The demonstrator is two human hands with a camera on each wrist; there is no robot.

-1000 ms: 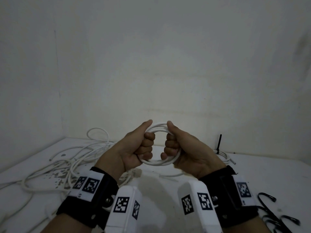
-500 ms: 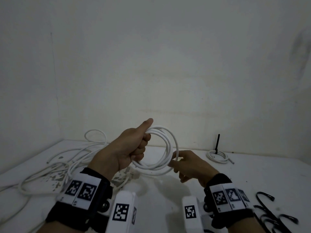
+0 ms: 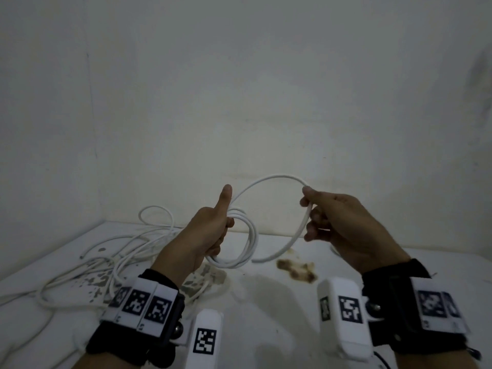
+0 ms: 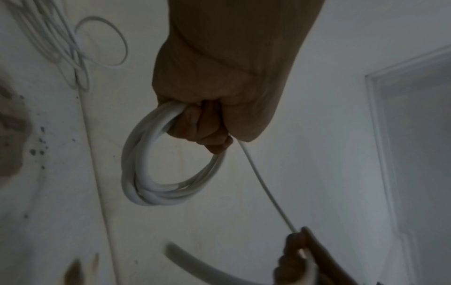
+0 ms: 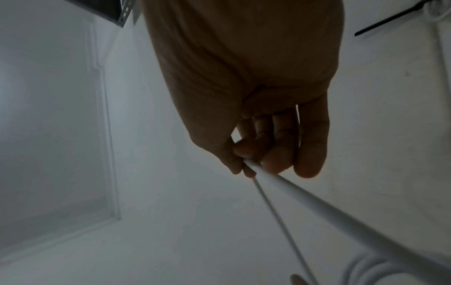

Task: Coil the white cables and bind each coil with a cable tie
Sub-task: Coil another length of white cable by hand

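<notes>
Gripping item one, the left hand (image 3: 210, 230) had four fingers curled tight round a small coil (image 3: 241, 241) of white cable, thumb raised straight and clear of it. The coil (image 4: 156, 173) showed several turns bunched together; the exact number could not be counted. It hung in the air above the table (image 3: 266, 315), held upright.

Right hand (image 3: 340, 225): fingers partly curled, thumb and fingertips pinching a single free strand (image 3: 274, 178) of the same cable. The strand (image 4: 263, 185) rose from under the left thumb, arched over to the right hand, passed through the pinch and dropped in a curve toward the coil's lower edge. The right wrist view showed the pinch (image 5: 251, 164) closed on the strand, with a thinner-looking run of cable leading away below it.

Both hands were held apart, level with each other, above the table.

Wrist fittings: two dark straps, one on each wrist, each carrying white marker blocks (image 3: 205, 339).

Loose white cables (image 3: 87, 267): one tangled heap on the table at left, against the corner; the number of cables in it could not be told.

Black cable tie (image 5: 390, 19): one, seen in the right wrist view only, beside a further bit of white cable at the frame edge.

Brown stains (image 3: 295, 270): one patch on the table beneath the hands; a speckled patch at left under the heap.
</notes>
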